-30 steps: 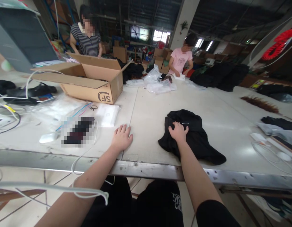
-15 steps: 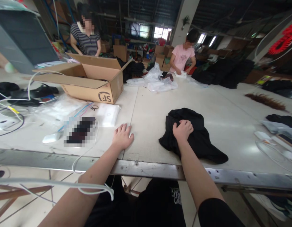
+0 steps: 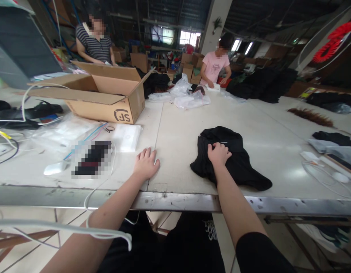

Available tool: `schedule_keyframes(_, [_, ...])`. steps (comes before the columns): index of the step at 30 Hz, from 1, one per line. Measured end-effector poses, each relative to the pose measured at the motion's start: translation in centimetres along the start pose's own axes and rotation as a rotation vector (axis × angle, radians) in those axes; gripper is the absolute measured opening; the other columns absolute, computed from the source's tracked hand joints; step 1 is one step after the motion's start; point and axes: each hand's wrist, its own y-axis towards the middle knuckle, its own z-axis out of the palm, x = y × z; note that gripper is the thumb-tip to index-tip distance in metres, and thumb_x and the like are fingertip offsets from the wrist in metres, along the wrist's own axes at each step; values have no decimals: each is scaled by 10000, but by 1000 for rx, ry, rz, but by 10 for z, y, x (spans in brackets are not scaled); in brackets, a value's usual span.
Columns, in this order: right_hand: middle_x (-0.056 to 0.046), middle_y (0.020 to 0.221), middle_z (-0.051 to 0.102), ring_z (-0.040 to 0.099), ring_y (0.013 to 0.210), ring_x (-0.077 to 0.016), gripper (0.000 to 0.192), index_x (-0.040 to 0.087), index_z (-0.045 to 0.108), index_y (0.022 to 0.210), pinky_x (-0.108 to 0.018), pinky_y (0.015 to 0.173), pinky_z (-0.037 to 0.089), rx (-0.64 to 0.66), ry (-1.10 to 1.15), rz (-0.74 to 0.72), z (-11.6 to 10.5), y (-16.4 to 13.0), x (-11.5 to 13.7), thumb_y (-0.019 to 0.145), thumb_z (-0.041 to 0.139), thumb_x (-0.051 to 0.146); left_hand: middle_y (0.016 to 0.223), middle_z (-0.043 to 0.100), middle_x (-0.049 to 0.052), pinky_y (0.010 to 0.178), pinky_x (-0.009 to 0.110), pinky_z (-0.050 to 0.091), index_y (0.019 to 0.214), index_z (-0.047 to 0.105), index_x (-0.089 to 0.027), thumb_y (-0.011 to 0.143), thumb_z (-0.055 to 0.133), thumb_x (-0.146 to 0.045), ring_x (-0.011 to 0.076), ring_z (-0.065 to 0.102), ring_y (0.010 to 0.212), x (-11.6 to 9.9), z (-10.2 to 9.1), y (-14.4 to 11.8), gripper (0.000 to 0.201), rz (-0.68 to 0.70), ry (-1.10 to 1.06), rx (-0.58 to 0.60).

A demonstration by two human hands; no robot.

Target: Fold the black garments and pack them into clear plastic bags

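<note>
One black garment, crumpled on the table near its front edge, long axis slanting toward the right. Right hand on top of it, fingers bunching the cloth. Left hand: flat on the table, holding nothing, well left of the garment.

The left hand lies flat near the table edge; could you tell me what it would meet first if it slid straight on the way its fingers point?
Probably the white flat packet, just left of that line past the left hand; depth is unclear.

right hand regripping black garment (fingers bunching)
</note>
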Motion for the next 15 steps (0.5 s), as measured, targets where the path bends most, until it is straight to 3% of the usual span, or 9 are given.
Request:
schedule_keyframes(3, [-192, 1150, 599, 478, 1105, -379, 508, 156, 670, 1104, -531, 918, 323, 36, -30, -40, -2, -2, 2, 886, 520, 589, 1539, 425, 155, 1138, 508, 281, 1426, 497, -178, 940, 391, -398, 345, 340, 1430, 0, 3, -4, 544, 20, 1, -11])
schedule_keyframes(6, [-194, 1150, 597, 481, 1107, -381, 494, 152, 671, 1098, -538, 917, 325, 41, -39, -36, -2, -2, 3, 901, 505, 573, 1513, 454, 171, 1128, 556, 278, 1374, 547, -176, 900, 466, -391, 377, 362, 1411, 7, -2, 4, 527, 33, -118, 39])
schedule_keyframes(8, [-194, 1147, 600, 483, 1110, -372, 443, 149, 678, 1081, -534, 915, 326, 37, -34, -33, -1, -1, 2, 942, 448, 501, 1414, 560, 155, 1087, 576, 328, 1230, 643, -202, 809, 587, -406, 392, 448, 1337, 17, -10, 22, 471, 1, -323, 96])
schedule_keyframes(10, [-194, 1145, 605, 487, 1105, -363, 415, 146, 685, 1077, -527, 907, 329, 33, -35, -34, 0, 0, 2, 964, 408, 434, 1131, 707, 137, 1012, 493, 430, 955, 713, -185, 724, 671, -390, 354, 596, 1156, 27, -18, 47, 312, -110, -675, 90])
schedule_keyframes(12, [-191, 1137, 612, 494, 1090, -353, 400, 146, 690, 1082, -519, 896, 334, 23, -45, -37, 1, 1, 1, 968, 396, 393, 922, 727, 109, 859, 385, 519, 927, 688, -167, 843, 511, -401, 252, 687, 919, 34, -19, 73, 305, -168, -780, 54])
schedule_keyframes(15, [-179, 1123, 621, 501, 1065, -339, 389, 160, 699, 1083, -504, 880, 336, -1, -64, -45, 2, 1, 1, 973, 387, 364, 897, 708, 107, 744, 302, 529, 1087, 625, -128, 929, 295, -322, 172, 684, 800, 32, -9, 95, 414, -268, -876, -79])
